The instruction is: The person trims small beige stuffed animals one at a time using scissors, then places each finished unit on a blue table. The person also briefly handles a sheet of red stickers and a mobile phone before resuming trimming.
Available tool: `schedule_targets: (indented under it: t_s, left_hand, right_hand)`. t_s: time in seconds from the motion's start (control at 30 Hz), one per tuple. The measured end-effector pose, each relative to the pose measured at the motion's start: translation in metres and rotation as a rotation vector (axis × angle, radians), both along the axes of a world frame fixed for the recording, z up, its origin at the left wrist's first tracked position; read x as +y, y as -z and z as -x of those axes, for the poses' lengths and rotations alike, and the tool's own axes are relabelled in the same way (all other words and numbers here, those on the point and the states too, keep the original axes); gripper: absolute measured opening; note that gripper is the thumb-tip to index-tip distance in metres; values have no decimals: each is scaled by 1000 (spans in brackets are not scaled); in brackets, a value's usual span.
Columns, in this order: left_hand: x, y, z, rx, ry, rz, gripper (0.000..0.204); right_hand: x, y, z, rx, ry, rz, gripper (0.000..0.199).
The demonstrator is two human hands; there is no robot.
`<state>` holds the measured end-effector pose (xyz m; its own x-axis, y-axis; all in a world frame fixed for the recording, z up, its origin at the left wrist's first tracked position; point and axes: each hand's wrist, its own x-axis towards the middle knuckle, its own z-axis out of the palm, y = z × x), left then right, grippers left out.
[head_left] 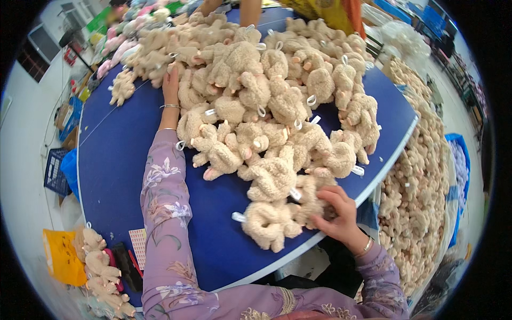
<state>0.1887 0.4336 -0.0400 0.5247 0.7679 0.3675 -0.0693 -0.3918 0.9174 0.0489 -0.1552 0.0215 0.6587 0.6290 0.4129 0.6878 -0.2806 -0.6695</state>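
Observation:
A heap of beige, curly plush toys with white loop tags spreads over the blue table. My left arm stretches forward, and my left hand rests against the heap's left side with its fingers extended. Close to the near table edge, my right hand has its thumb and fingers curled round the side of a plush toy; its fingertips are partly hidden in the fur. Beside that toy lies another plush toy with a white tag. One single plush toy sits apart at the left.
Across the table, another person's forearm reaches to the heap. A large sack of beige plush toys stands at the right. Near left are a yellow bag, more plush toys, a black tray and a printed sheet.

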Motion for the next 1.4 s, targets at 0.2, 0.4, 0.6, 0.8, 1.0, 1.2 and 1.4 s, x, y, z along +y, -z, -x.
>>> schedule_targets:
  t_s: [0.2, 0.4, 0.6, 0.8, 1.0, 1.2, 1.4]
  left_hand:
    - [-11, 9, -39, -216, 40, -249, 48]
    - [-55, -14, -38, -37, 18, -159, 52]
    - [-88, -56, 83, 109, 107, -665, 55]
    - [-319, -115, 279, 408, 624, -821, 82]
    - [-393, -59, 257, 442, 556, -824, 87]
    - [-418, -70, 165, 415, 424, -907, 82]
    - [-280, -123, 181, -26, 133, -1005, 57]
  right_hand:
    - [8, -12, 5, -15, -116, -33, 50]
    - [-13, -1, -3, 55, -100, -170, 51]
    - [-42, -33, -6, 41, -145, -432, 22]
    - [-130, -49, -162, 19, 647, -814, 39]
    - [-68, 25, -225, 185, 608, -603, 33]
    - [-46, 24, -212, 198, 445, -606, 29]
    - [-64, 30, -220, 141, 516, -549, 28]
